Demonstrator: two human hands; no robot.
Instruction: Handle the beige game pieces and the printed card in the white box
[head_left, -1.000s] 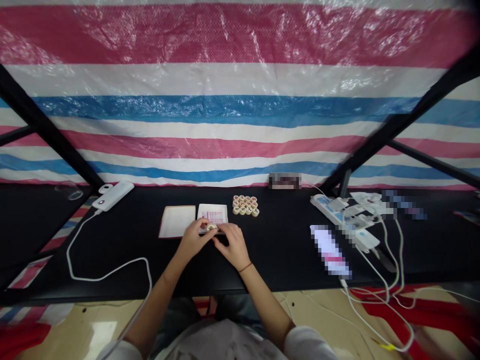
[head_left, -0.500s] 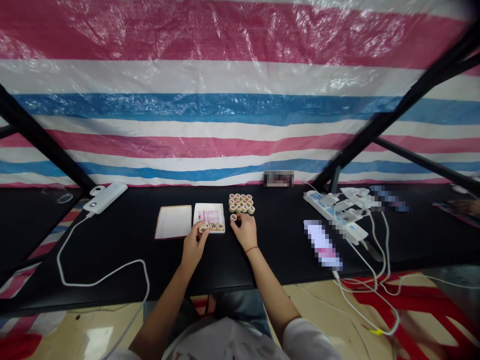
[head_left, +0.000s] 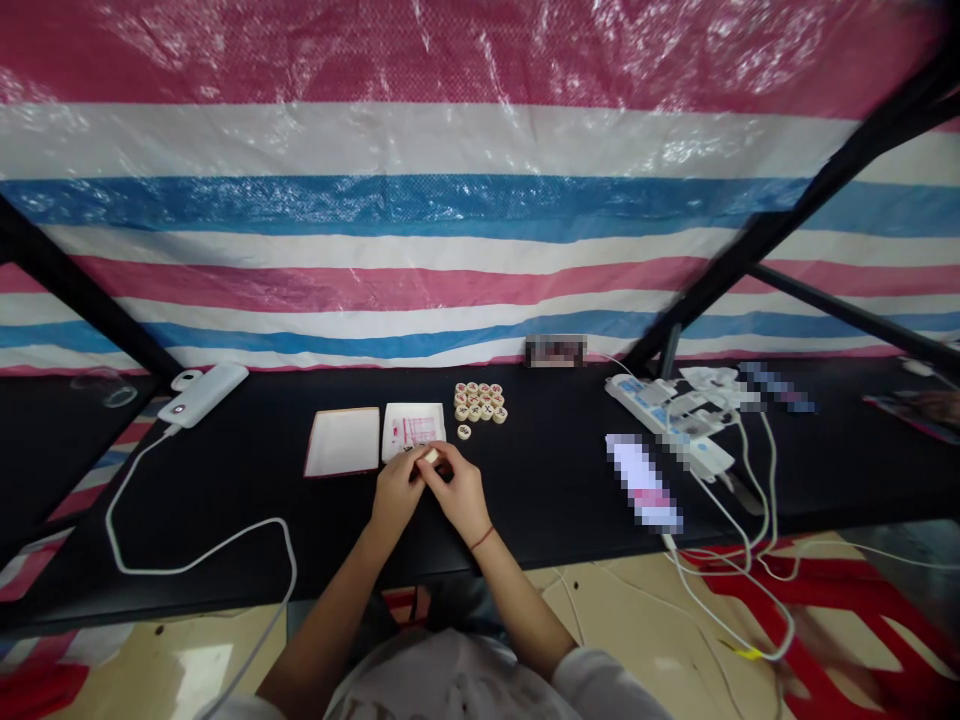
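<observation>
1 game piece [head_left: 432,455] is clamped between the left hand [head_left: 399,488] and right hand [head_left: 459,492], at the white box's [head_left: 414,413] near edge. Beside the grouped pieces [head_left: 480,402], 1 loose piece [head_left: 464,432] is seen.

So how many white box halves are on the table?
2. The left box half lies beside the right box half, whose near side the left hand and right hand partly cover.
</observation>
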